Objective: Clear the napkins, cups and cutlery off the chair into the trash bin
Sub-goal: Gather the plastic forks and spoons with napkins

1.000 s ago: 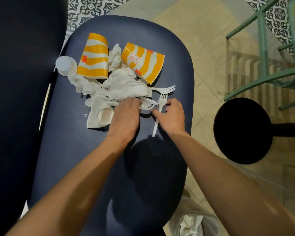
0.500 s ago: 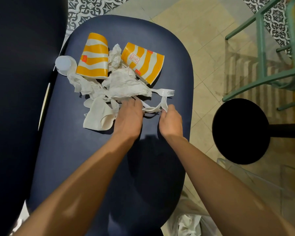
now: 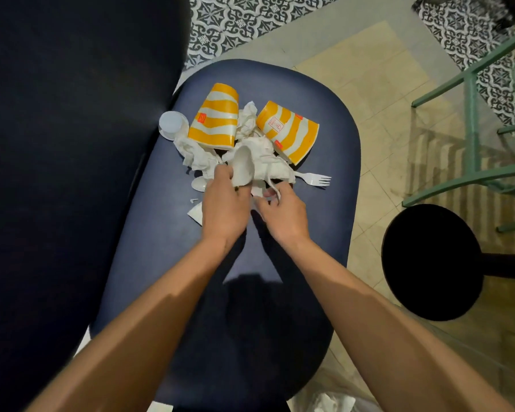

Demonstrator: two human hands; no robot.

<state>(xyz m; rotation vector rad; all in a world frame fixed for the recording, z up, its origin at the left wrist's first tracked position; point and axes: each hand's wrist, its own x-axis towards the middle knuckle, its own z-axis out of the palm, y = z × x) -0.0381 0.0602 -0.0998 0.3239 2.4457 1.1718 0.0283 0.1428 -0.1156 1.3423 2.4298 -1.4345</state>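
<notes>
On the navy chair seat (image 3: 324, 221), above tiled floor, lies a heap: striped paper cups (image 3: 216, 117), crumpled napkins (image 3: 259, 156), a plastic fork (image 3: 314, 179). The left hand (image 3: 223, 203) clutches a small white cup, the right hand (image 3: 283, 214) pinches cutlery. It all looks light and crushable, best gathered in bunches.

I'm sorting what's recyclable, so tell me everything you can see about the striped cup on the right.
The right cup is paper by the look of it, with wavy orange and white stripes, a small red-outlined label on its side and red marks near the rim. It lies tipped over on the chair, base pointing away, open mouth toward the camera and partly flattened. Crumpled napkins press against its left side. A white fork lies just in front. Neither hand touches it.
</notes>
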